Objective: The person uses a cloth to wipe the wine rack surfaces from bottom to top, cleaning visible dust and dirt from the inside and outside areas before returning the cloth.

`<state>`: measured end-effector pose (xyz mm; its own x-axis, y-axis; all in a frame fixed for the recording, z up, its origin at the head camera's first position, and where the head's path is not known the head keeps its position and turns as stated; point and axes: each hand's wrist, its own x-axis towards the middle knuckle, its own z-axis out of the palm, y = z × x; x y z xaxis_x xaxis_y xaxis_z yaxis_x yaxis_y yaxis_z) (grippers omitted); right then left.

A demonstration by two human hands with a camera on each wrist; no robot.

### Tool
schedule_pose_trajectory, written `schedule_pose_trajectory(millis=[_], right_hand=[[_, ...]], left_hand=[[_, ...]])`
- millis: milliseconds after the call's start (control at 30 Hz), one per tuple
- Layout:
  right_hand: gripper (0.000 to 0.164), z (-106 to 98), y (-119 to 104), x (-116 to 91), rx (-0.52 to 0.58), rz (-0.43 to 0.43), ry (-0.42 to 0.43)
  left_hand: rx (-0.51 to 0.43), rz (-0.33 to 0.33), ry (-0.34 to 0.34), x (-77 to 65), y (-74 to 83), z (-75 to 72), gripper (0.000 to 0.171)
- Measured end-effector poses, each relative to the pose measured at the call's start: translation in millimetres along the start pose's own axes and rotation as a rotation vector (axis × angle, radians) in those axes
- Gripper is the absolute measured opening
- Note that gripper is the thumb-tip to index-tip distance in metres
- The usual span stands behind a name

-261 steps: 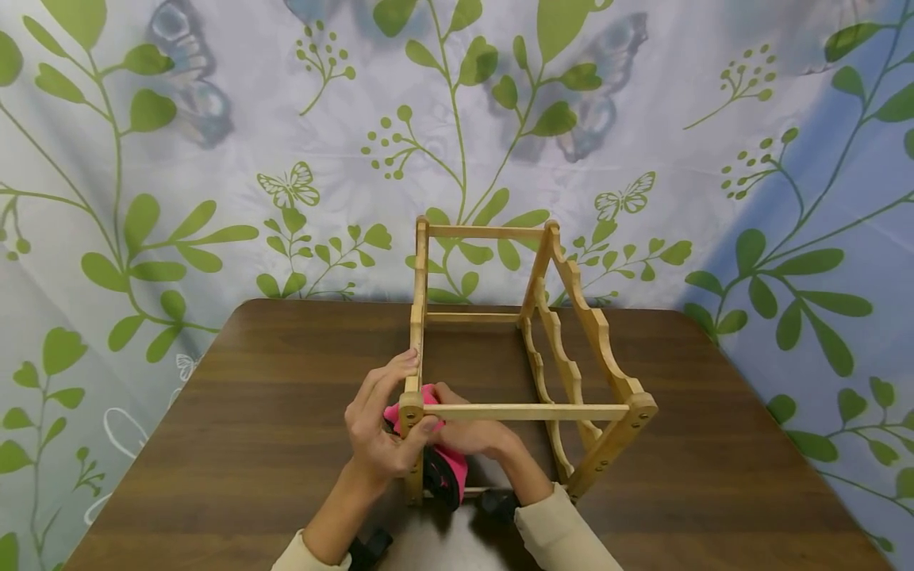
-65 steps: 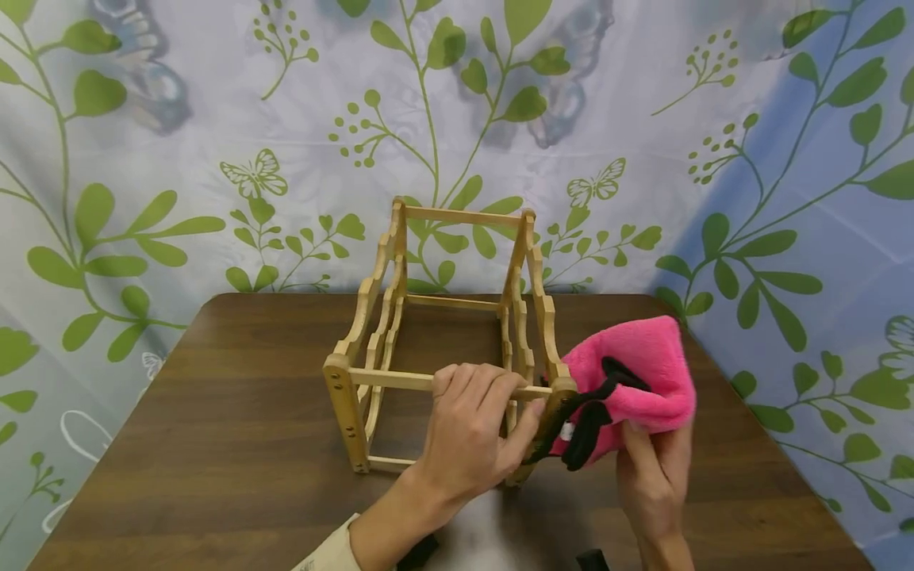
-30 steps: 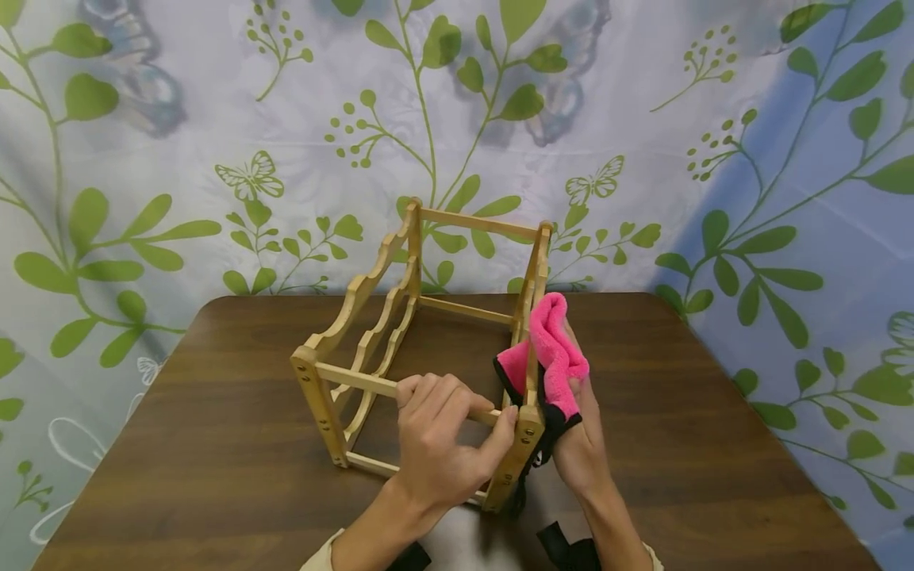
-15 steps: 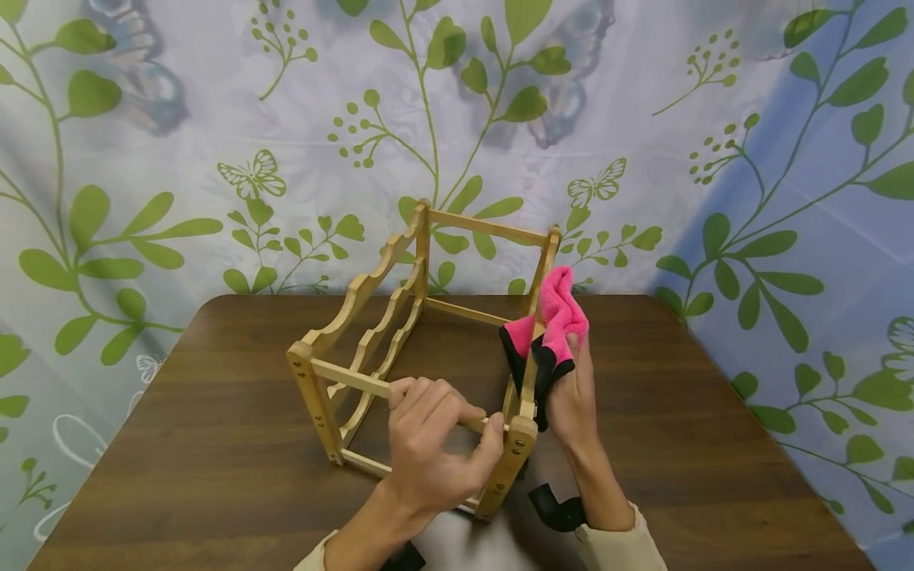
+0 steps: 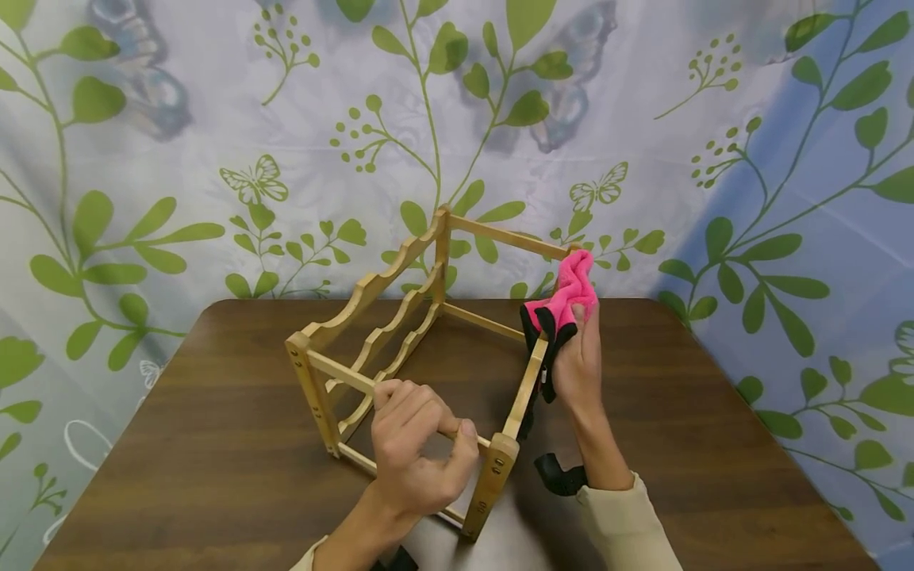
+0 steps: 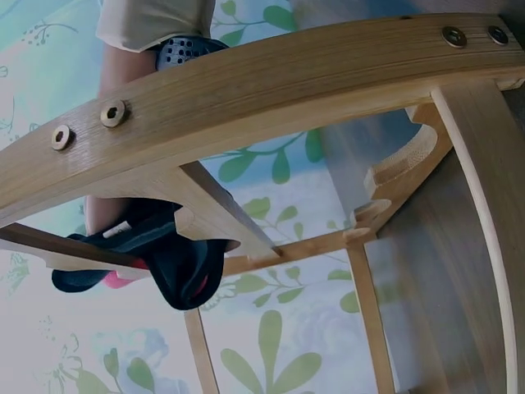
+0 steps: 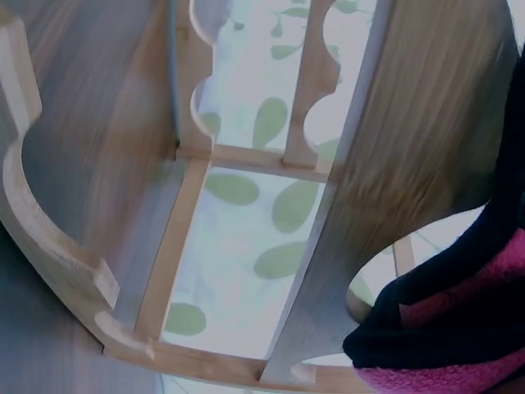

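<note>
left fingers gripping wooden rack, right fingers holding pink cloth, brown table

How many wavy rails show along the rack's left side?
3, one above another: top rail, middle rail and bottom rail. None there seems hidden; the pink cloth covers part of the right side.

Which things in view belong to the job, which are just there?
In the job:
wooden rack
pink cloth with black edging
left hand, gripping the rack's rail
right hand, holding the cloth

Just there:
brown table
leafy backdrop
black wrist gear
</note>
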<state>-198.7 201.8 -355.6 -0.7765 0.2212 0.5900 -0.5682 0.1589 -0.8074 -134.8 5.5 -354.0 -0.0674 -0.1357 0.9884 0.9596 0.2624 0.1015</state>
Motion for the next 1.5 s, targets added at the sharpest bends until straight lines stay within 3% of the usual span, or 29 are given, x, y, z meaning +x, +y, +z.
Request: schedule_pose_trajectory(millis=[200, 333, 567, 733, 1333, 1500], right_hand=[[0.045, 1, 9, 7, 0.050, -0.067, 0.034], [0.046, 3, 8, 8, 0.012, -0.072, 0.087], [0.046, 10, -11, 6, -0.064, -0.070, 0.180], [0.046, 11, -19, 7, -0.057, -0.042, 0.255], [0.048, 3, -16, 12, -0.043, 0.036, 0.263], [0.048, -5, 1, 14, -0.023, 0.031, 0.272]], left_hand=[[-0.035, 0.011, 0.001, 0.5, -8.2, -3.2, 0.023], [-0.072, 0.006, -0.002, 0.5, -14.4, -6.4, 0.021], [-0.121, -0.010, -0.017, 0.2, -22.1, -16.0, 0.021], [-0.171, -0.014, -0.028, 1.3, -28.3, -23.7, 0.020], [-0.231, 0.012, -0.015, 4.2, -40.2, -28.4, 0.020], [-0.233, 0.028, -0.009, 3.6, -42.5, -28.2, 0.021]])
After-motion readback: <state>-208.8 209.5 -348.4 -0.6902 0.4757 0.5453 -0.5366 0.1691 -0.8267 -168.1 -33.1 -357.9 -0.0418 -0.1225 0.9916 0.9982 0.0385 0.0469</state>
